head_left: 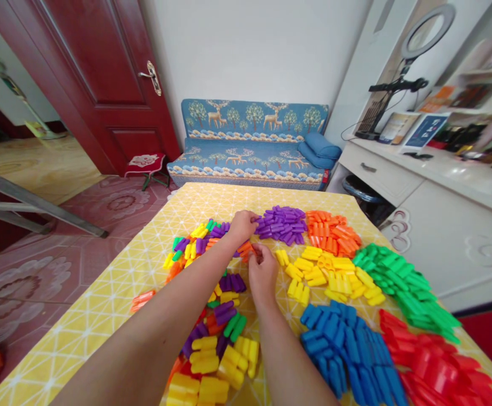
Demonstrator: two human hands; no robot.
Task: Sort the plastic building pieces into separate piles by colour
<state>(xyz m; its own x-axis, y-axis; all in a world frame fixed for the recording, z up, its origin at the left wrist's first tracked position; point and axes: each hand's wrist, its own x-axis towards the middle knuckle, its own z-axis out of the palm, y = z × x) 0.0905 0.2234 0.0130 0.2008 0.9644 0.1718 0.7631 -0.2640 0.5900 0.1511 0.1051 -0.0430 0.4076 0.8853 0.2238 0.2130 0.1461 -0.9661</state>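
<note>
My left hand [242, 225] reaches over the table to the left edge of a pile of purple plastic pieces [283, 224], its fingers pinched on a purple piece there. Close below it, my right hand [263, 272] has its thumb and fingers closed on an orange plastic piece [246, 250]. The pieces look like short joined tubes. Under and beside my left forearm lie mixed pieces, among them yellow pieces [204, 355], green pieces [235, 326] and purple pieces [232, 282]. My left forearm hides part of this mixed heap.
Single-colour piles lie to the right: orange [332, 232], yellow [334, 273], green [404, 287], blue [351, 349] and red [435, 361]. A yellow patterned cloth covers the table [114, 293]. Beyond stand a blue sofa [249, 152] and a white cabinet [461, 237].
</note>
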